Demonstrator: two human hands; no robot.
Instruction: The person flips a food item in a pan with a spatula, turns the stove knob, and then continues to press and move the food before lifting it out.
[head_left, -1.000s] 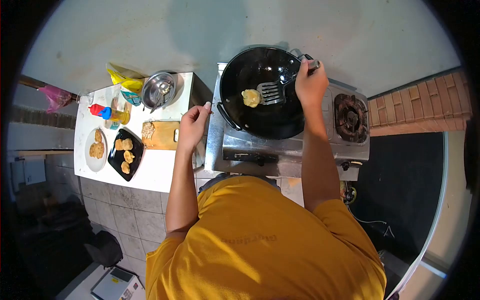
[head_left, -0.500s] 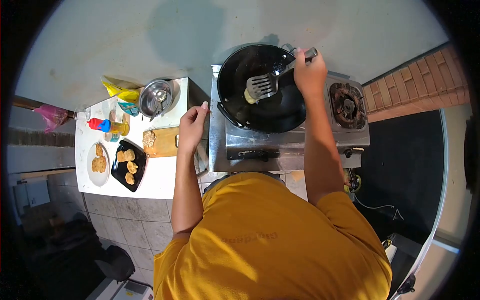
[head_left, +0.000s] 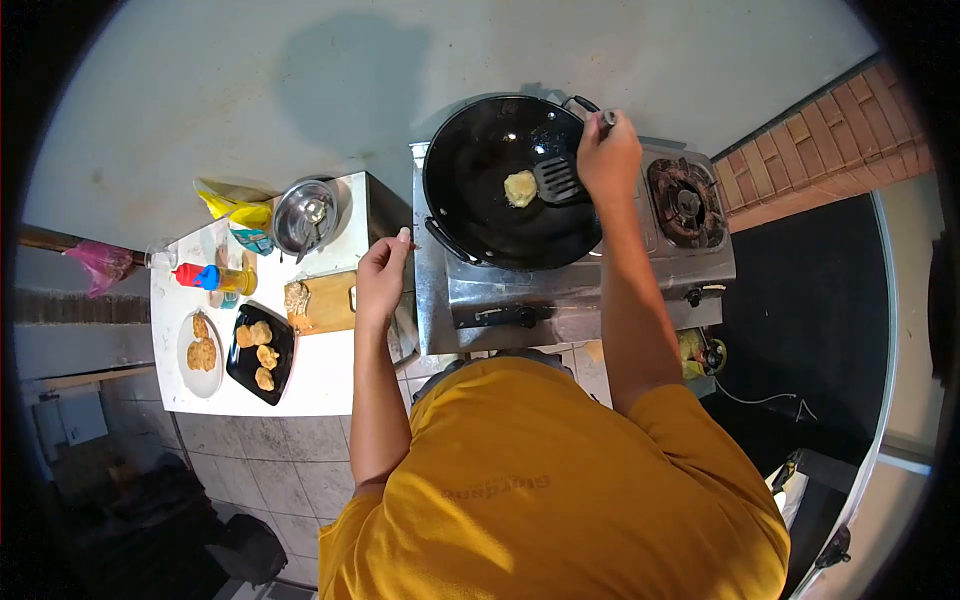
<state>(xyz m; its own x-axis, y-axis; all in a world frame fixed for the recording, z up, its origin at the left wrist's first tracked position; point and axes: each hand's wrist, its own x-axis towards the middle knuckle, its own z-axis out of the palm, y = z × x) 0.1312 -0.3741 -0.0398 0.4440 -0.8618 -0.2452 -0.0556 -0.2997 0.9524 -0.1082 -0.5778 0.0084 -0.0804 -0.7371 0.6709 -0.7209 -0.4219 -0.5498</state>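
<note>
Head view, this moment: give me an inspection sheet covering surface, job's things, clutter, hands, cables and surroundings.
Surface: steel two-burner stove beside a white table.
Job's things: black wok on the left burner, holding one pale patty; slotted spatula sits just right of it.
Clutter: cutting board, steel bowl, black tray and white plate of fried pieces, yellow bag, red-capped bottle.
Hands: right hand grips the spatula handle; left hand rests at the table edge by the stove, empty.
Cables: thin wire on the dark floor at right.
Surroundings: pale wall, brick ledge, tiled floor.
</note>
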